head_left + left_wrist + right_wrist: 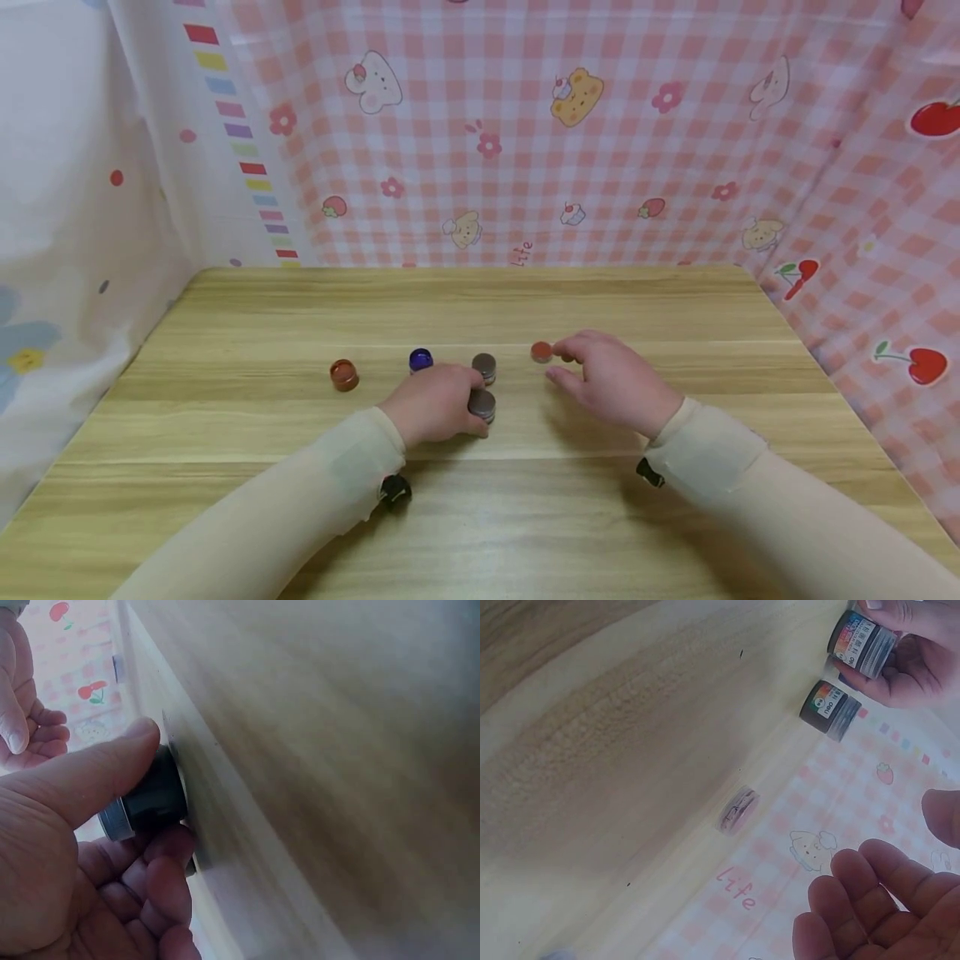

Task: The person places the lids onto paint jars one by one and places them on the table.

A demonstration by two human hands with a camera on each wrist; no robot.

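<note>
My left hand (438,404) pinches a small paint jar (482,406) with a grey-brown top between thumb and fingers. In the left wrist view the jar (154,799) looks dark with a clear ribbed lid, close against the tabletop. A second jar of the same kind (484,365) stands just behind it; both labels face the right wrist view. My right hand (622,379) holds nothing, its fingers and thumb spread apart. Its fingertips are right at a small round reddish lid (542,352) lying on the table, which shows edge-on (739,811) from the right wrist.
An orange-red paint jar without a lid (344,375) stands on the left of the wooden table (480,517). A dark blue jar (421,359) is behind my left hand, partly covered by it. Patterned cloth (480,167) hangs along the back and both sides.
</note>
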